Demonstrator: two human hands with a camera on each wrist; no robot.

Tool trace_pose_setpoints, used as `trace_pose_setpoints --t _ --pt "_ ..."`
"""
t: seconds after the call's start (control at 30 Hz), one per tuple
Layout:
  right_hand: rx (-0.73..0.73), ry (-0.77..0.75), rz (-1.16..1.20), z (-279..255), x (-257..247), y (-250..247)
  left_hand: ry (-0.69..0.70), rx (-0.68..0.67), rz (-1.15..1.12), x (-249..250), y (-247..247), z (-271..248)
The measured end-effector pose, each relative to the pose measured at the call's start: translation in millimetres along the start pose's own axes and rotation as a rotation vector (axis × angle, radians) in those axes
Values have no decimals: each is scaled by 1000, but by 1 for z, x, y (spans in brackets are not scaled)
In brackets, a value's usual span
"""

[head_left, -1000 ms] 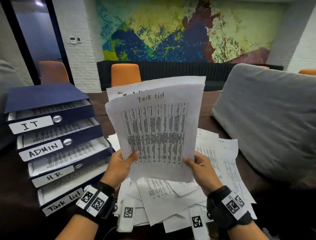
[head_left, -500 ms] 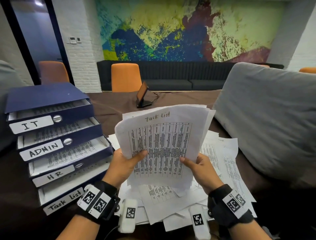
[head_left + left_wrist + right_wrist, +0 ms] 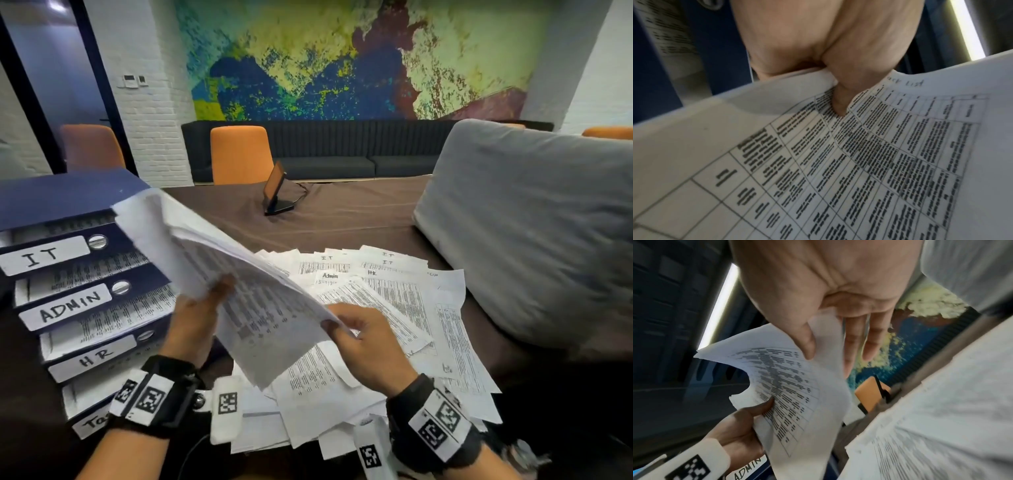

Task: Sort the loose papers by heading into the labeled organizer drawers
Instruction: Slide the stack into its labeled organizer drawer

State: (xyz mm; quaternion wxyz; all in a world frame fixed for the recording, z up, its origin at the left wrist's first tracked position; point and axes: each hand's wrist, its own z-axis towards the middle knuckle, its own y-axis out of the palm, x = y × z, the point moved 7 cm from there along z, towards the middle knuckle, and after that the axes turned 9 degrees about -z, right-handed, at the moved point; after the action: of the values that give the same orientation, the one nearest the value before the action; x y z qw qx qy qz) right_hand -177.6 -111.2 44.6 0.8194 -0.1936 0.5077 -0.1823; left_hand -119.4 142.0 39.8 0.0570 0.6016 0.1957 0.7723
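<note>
Dark brown cloth-covered tabletop (image 3: 359,212) carries everything. Landmark: navy blue stacked drawer organizer (image 3: 61,202) w/ 4 white handwritten labels: IT, ADMIN, HR, and a bottom one partly hidden, reading "Ta…". All 4 drawers look part-open, printed sheets inside. Right of the organizer: spread pile of loose white printed papers (image 3: 394,298), too overlapped to count; visible headings incl. IT, Admin, HR. Behind it, a big grey cushion (image 3: 531,222). Just in front of the organizer, held tilted toward it: thin bundle of white table-printed sheets (image 3: 219,260), top heading "…ask List" in left wrist view. Sheet count unclear. Left hand (image 3: 195,318) pinches the bundle's near edge, thumb on top. Right hand (image 3: 363,342) pinches its right corner, other fingers loose. Handling, prob.: light, floppy, slippery sheet-on-sheet, so fans or slides out easily; best gripped firm at both edges, kept squared.
</note>
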Motion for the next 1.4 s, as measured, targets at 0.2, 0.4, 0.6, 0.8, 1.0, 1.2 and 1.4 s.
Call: trace_pose_setpoints --t 0.2,0.4,0.6,0.8,1.0,1.2,1.4 --pt "-69 268 281 -7 37 33 -146 60 -173 -12 -30 9" --pt "9 487 699 -7 45 65 -288 33 -327 -36 -6 -1" --pt "-23 574 835 2 55 49 -200 -54 -422 -1 4 -4" --pt "-133 632 648 16 61 23 -196 33 -642 20 -20 -2" --pt "-216 719 487 35 58 -3 -187 121 -783 12 -14 -26" --pt "-260 828 276 22 84 -21 -283 233 -799 -35 -16 -67" --pt "-261 871 -10 19 126 -47 -399 263 -830 -57 -17 -81"
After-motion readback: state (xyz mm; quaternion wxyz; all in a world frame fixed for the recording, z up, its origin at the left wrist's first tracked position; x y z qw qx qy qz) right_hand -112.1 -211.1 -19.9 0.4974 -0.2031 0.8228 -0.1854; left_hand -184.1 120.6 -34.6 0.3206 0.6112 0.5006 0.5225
